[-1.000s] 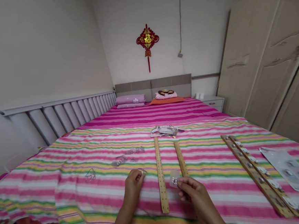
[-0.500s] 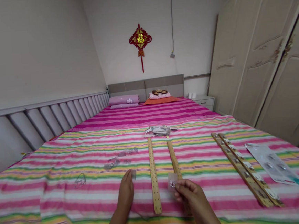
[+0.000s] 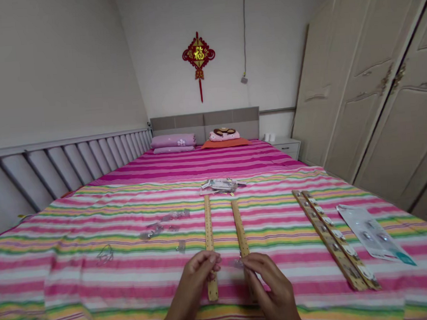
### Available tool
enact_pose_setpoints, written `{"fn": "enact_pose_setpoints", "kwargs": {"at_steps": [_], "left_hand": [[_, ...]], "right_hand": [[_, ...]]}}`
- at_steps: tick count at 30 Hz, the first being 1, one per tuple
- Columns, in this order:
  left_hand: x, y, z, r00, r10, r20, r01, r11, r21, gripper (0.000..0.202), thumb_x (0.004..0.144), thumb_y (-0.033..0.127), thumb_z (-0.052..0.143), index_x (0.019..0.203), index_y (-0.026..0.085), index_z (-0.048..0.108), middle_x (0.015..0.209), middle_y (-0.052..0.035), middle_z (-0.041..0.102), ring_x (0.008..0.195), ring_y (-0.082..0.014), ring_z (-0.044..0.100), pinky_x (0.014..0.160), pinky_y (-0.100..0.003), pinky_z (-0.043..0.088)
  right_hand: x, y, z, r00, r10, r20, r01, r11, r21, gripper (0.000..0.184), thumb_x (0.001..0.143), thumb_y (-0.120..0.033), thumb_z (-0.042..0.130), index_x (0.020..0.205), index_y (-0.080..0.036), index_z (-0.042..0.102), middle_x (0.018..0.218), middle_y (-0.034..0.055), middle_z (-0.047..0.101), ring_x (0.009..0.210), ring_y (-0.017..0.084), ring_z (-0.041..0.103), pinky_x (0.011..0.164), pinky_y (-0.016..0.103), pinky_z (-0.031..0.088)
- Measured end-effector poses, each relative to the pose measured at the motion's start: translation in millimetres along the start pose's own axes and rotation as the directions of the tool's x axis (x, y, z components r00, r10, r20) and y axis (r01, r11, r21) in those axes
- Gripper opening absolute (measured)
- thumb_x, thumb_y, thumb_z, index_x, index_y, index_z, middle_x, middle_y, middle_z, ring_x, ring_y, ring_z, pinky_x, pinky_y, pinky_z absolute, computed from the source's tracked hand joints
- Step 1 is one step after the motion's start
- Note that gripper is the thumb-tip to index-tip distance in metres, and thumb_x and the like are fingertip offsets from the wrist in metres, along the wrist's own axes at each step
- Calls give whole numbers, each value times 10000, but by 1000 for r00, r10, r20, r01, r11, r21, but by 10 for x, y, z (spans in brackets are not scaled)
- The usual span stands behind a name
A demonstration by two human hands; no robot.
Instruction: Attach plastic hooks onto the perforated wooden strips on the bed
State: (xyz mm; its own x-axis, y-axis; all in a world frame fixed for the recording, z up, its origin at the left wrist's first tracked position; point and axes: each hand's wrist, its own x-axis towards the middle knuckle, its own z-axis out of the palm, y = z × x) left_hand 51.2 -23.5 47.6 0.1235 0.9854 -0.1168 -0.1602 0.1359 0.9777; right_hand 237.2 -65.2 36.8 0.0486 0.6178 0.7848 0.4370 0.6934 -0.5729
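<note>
a: which step is in hand?

b: handling a small packet [image 3: 238, 263], i'd judge. it's at the lower centre of the frame, in the right hand [image 3: 270, 276], pinched between thumb and fingertips just by the right strip [image 3: 241, 227].

a: and the left hand [image 3: 198, 273]?

b: its fingers are curled together over the lower part of the left strip [image 3: 208, 224]. i cannot tell whether there's anything between them, or whether they touch the wood.

a: what lies around them?

b: a loose packet [image 3: 181, 246] on the bed [image 3: 135, 289], just left of the left strip, and a few more packets [image 3: 175, 214] above and left of that. a bag [image 3: 221, 185] sits past the strips' far ends, mid-frame.

a: and over on the right of the frame?

b: two fitted strips [image 3: 326, 230] side by side, with shiny and white pieces along them, and a blister pack [image 3: 367, 234] beside them. the two central strips show only rows of holes, as far as i can see.

a: what does the next move call for?

b: a light, steady pinch, i think: the packet looks thin and slick, and its contents too small to make out, so a careless tug could spill them.
</note>
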Motion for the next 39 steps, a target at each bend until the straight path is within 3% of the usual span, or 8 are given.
{"fn": "enact_pose_setpoints", "kwargs": {"at_steps": [3, 8, 15, 25, 28, 31, 36, 39], "left_hand": [[-109, 49, 260, 1000, 15, 0, -15, 999, -44, 396, 612, 494, 731, 813, 155, 690, 777, -53, 663, 688, -133, 568, 581, -206, 408], [-275, -6, 448, 992, 72, -107, -75, 997, -20, 376, 597, 502, 737, 753, 171, 653, 647, 10, 583, 568, -96, 480, 516, -193, 353], [-356, -184, 715, 993, 115, -33, -114, 993, 34, 407, 590, 551, 715, 628, 164, 597, 546, 30, 510, 513, -91, 423, 508, -213, 351], [-224, -112, 727, 997, 59, -39, -57, 997, 46, 295, 577, 408, 721, 606, 172, 546, 530, 57, 452, 503, -78, 364, 493, -201, 292], [-117, 0, 646, 993, 100, 61, -109, 977, 181, 253, 588, 362, 694, 577, 170, 531, 511, 60, 422, 503, -80, 351, 504, -206, 276], [-53, 127, 593, 980, 106, 171, -159, 929, 334, 204, 613, 321, 660, 572, 164, 537, 519, 52, 428, 522, -88, 362, 523, -211, 279], [-41, 269, 600, 963, 75, 261, -194, 862, 468, 130, 628, 258, 627, 572, 162, 559, 534, 42, 461, 533, -91, 371, 520, -209, 274], [-29, 286, 610, 949, 46, 313, -200, 853, 482, 94, 636, 232, 612, 586, 163, 572, 516, 55, 442, 518, -83, 354, 503, -202, 253]], "right_hand": [[-25, -30, -72, 995, -101, -14, 99, 992, -81, 339, 845, -66, 502, 1099, -252, 626, 989, 101, 658, 931, 215, 641, 730, 316, 567], [-81, -2, -125, 986, -128, -110, 105, 976, -193, 362, 838, -58, 506, 1133, -242, 606, 1003, 107, 646, 954, 228, 634, 758, 343, 573], [-173, 74, -76, 969, -190, -158, 139, 947, -288, 382, 832, -40, 507, 1163, -218, 578, 1006, 121, 628, 951, 224, 625, 745, 351, 584], [-284, 126, -199, 975, -204, -84, 171, 940, -294, 389, 824, -50, 509, 1161, -231, 579, 987, 120, 647, 931, 230, 637, 728, 351, 578], [-241, 99, -281, 983, -98, -152, 64, 974, -215, 303, 825, -77, 527, 1077, -222, 607, 937, 103, 650, 888, 223, 631, 715, 343, 555], [-105, 107, -393, 976, 124, -181, -141, 986, -85, 123, 841, -167, 551, 913, -209, 642, 836, 77, 638, 770, 196, 614, 637, 302, 521], [81, 198, -487, 929, 354, 106, -367, 920, 139, 178, 820, -322, 593, 737, -192, 683, 679, 32, 601, 617, 156, 564, 537, 251, 446], [72, 254, -476, 881, 441, 173, -467, 868, 170, 247, 776, -399, 631, 689, -176, 694, 646, 31, 598, 594, 154, 546, 536, 255, 428]]}}
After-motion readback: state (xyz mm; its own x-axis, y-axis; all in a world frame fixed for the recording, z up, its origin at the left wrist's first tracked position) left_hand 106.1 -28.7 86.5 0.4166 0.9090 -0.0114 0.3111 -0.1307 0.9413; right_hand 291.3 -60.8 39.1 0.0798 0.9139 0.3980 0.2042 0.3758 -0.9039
